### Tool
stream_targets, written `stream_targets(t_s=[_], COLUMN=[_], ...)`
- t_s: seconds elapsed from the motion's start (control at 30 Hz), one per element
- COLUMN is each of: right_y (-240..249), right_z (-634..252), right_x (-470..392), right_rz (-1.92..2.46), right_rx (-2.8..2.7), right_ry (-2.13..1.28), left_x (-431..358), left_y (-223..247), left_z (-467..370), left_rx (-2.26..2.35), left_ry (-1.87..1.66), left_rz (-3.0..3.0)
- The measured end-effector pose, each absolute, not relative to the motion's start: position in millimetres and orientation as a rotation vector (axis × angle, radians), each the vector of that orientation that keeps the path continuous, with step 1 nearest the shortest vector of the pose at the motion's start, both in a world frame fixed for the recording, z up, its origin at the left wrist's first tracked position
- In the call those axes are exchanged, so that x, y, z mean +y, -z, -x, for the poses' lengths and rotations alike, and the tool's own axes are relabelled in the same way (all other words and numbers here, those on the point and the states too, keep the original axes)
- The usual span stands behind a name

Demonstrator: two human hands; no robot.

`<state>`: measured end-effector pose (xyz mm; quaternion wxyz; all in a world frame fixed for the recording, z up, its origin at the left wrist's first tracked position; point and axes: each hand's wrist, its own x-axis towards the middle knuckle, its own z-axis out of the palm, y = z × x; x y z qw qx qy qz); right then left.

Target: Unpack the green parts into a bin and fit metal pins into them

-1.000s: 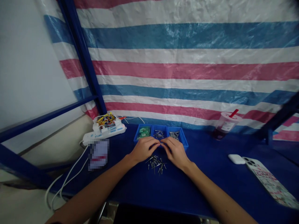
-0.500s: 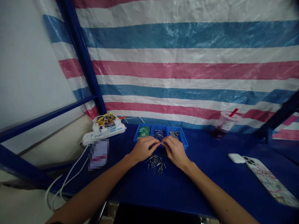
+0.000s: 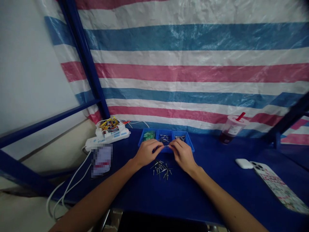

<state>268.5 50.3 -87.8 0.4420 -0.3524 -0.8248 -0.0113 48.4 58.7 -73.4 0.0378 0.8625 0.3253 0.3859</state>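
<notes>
My left hand (image 3: 148,152) and my right hand (image 3: 183,154) face each other in front of three joined blue trays. Between their pinched fingertips runs a thin metal pin (image 3: 166,146), one end in each hand. Green pieces (image 3: 148,135) fill the left tray, metal pins (image 3: 164,138) lie in the middle one, and small grey pieces (image 3: 180,138) are in the right one, partly hidden by my right fingers. On the blue table (image 3: 154,196), just below my hands, a loose pile of metal pins (image 3: 161,169) is spread out.
At the left stand a white power strip (image 3: 108,138) with cables and a blurred packet (image 3: 102,159). A lidded cup (image 3: 233,129) with a red straw stands at the back right. Nearer are a white earphone case (image 3: 243,163) and a phone (image 3: 277,185). Striped sheeting hangs behind.
My hands have moved slightly apart and a little up, and more of the pin shows between the fingertips. The pile and the trays stay where they were.
</notes>
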Motion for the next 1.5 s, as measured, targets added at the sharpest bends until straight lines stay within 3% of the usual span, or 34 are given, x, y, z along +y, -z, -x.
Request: stream_targets(t_s=[0.47,1.5], right_y=[92.5,91.2], right_z=[-264.5,-276.4], right_x=[45.9,56.4], right_rz=[0.78,0.835], right_rx=[-2.126,-2.031], right_ry=[-0.095,0.03], left_x=[58.0,61.2], left_y=[81.2,73.4], left_z=[-50.7,-45.2], left_rx=[0.848,0.949], left_ry=[-1.14,-1.17], left_rz=[-2.728,-2.656])
